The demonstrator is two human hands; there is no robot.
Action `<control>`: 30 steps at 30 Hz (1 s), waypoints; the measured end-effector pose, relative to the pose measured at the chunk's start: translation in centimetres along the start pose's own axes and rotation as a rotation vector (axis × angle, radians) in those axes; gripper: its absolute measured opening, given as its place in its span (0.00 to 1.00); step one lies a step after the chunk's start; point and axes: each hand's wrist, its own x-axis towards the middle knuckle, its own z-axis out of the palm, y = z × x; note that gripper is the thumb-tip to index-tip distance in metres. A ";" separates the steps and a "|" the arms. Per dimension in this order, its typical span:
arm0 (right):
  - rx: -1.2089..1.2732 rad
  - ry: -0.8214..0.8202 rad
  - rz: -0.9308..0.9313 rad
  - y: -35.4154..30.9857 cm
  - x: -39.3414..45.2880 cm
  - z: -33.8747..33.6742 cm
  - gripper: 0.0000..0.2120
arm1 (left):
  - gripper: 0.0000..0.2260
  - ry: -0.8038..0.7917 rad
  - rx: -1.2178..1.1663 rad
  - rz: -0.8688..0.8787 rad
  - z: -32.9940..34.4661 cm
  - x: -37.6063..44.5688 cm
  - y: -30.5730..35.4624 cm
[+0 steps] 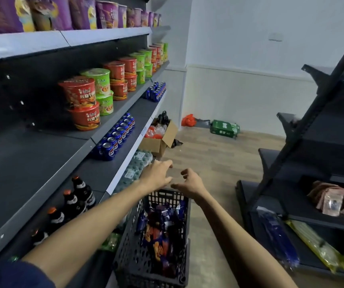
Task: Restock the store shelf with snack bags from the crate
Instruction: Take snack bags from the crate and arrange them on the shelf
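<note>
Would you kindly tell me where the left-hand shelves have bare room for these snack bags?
The middle shelf is bare left of the red noodle bowls. The shelf below has a bare stretch between the blue cans and the dark bottles. Further along, bowls and cans crowd both.

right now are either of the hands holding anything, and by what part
Nothing is held. The left hand and right hand both hover with loosely curled fingers above the far end of the crate, clear of the snack bags.
</note>
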 end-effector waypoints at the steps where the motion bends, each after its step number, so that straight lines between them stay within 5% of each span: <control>1: 0.010 -0.003 0.006 0.3 1.3 -0.3 0.31 | 0.15 -0.006 0.006 -0.007 0.2 1.2 0.1; 16: 0.014 -0.038 -0.109 -2.8 16.1 -3.8 0.28 | 0.10 0.080 0.057 -0.068 -2.1 15.9 -1.9; 30: -0.059 0.010 -0.103 -5.3 21.0 1.4 0.24 | 0.12 0.003 -0.003 -0.002 1.2 20.1 -8.6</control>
